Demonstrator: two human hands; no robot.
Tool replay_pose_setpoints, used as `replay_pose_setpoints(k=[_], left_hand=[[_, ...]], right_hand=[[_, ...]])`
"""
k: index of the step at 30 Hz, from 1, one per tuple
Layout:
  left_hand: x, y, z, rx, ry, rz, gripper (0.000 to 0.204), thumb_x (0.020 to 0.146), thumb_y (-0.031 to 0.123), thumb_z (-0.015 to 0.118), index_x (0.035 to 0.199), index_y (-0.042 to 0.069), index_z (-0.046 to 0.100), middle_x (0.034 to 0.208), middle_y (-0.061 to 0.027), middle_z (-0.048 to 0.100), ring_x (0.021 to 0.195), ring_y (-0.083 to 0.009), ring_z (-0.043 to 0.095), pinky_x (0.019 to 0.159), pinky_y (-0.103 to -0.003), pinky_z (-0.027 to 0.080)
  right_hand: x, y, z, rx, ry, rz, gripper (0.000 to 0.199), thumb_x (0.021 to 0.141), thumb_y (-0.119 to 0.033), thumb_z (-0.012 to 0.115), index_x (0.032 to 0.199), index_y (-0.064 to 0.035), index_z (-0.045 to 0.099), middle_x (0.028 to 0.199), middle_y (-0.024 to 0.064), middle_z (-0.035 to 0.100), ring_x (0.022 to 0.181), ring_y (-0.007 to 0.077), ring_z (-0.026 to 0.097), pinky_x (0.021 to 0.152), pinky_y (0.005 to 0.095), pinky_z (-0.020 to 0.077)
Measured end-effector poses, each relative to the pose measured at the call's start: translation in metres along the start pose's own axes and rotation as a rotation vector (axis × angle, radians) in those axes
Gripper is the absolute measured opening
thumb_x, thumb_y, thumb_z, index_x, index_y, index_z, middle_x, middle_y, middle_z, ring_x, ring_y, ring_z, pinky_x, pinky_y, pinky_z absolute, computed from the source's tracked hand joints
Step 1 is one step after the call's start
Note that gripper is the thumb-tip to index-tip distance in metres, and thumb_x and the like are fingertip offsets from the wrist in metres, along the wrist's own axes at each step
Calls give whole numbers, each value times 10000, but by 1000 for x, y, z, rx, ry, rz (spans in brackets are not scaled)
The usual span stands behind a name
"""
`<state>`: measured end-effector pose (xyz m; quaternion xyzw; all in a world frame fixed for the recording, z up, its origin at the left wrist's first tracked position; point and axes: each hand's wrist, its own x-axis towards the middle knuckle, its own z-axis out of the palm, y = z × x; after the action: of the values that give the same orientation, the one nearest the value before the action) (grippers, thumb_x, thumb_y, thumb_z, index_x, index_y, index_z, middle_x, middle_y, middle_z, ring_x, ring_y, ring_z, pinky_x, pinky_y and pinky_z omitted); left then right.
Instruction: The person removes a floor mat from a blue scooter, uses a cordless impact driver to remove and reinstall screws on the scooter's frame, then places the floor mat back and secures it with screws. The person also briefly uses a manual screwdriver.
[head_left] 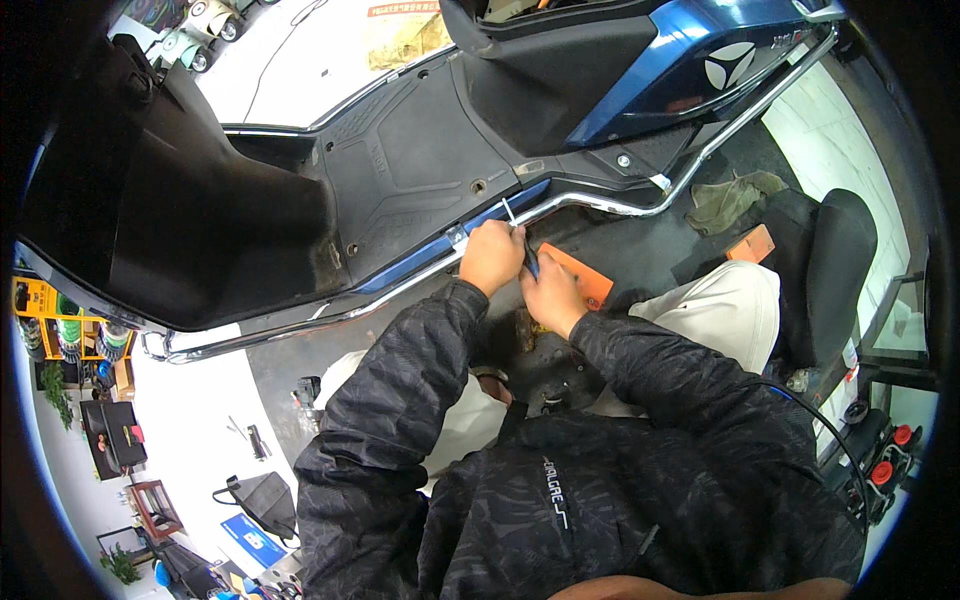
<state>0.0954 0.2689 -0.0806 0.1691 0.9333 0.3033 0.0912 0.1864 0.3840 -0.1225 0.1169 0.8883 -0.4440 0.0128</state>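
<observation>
A blue and black scooter (420, 160) lies across the upper view, with a chrome side rail (600, 203) along its lower edge. My left hand (490, 258) is closed at the rail, pinching a thin white cable tie (510, 213) that sticks up from it. My right hand (550, 295) sits just below and beside it, gripping a dark-handled tool (530, 262) whose tip points up toward the tie. Both dark sleeves come in from below.
An orange flat piece (582, 275) lies under my right hand; another orange piece (752, 245) and a green rag (730, 198) lie to the right. A black stool (830, 270) stands at the right. Small tools (258, 440) lie on the floor lower left.
</observation>
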Motion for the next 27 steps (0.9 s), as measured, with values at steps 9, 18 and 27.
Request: replay_pose_setpoints(k=[9, 18, 27], left_hand=[[27, 31, -57, 268, 423, 454, 396, 937, 406, 684, 843, 25, 738, 969, -212, 719, 971, -391, 681, 856, -455, 555], [107, 3, -72, 295, 132, 563, 547, 895, 569, 591, 874, 68, 812, 1045, -176, 732, 1035, -354, 687, 888, -481, 537], [166, -17, -69, 425, -34, 439, 598, 932, 668, 573, 1202, 177, 781, 1184, -91, 755, 1153, -293, 680, 991, -464, 491]], right_hand=[[13, 17, -2, 32, -41, -49, 321, 994, -299, 602, 998, 22, 591, 909, 291, 689, 891, 499, 664, 794, 580, 509], [10, 13, -8, 132, -94, -163, 240, 1015, -196, 606, 995, 39, 652, 907, 220, 711, 873, 388, 688, 785, 443, 517], [20, 28, -1, -16, -9, -215, 329, 1033, -248, 583, 919, 61, 571, 743, 172, 564, 690, 332, 535, 689, 456, 428]])
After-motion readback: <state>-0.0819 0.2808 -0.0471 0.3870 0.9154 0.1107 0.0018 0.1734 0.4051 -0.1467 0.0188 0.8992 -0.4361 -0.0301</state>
